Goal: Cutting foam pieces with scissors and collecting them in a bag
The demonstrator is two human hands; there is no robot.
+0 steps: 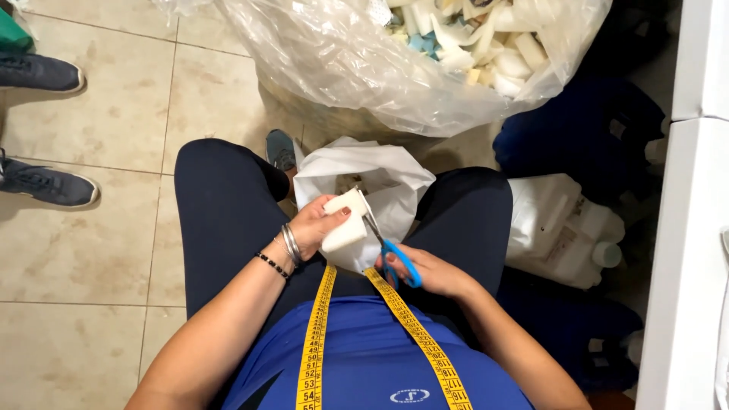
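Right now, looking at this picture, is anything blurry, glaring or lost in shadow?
Head view: even indoor light, soft shadows under the shoes on the tile floor; mild sheen on the clear plastic bag; the dark corner at right swallows detail; the left hand with its foam piece and the right hand with blue-handled scissors are fairly sharp; edges bend slightly.

Premises appear to be a small sewing or upholstery workshop. Evidence: a yellow measuring tape worn round the seated person's neck, a large clear plastic sack of foam offcuts standing on the beige tiled floor, and a white plastic jerrycan beside white cabinet panels. A second person's dark shoes stand close by.
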